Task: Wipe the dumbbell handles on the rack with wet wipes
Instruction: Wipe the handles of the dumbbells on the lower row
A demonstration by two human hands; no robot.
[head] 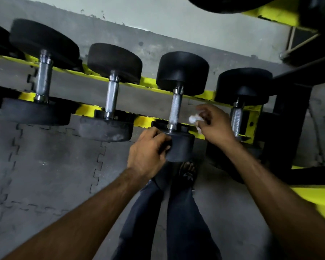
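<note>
Left hand (148,149) grips dumbbell (178,109); right hand (214,124) pinches wipe (194,119).

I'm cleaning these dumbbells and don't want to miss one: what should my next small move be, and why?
Probably move the right hand a little to the left and wrap the wet wipe round the handle. The left hand already grips that dumbbell's near head, steadying it. The wipe hangs just beside the handle and does not touch it yet.
</note>
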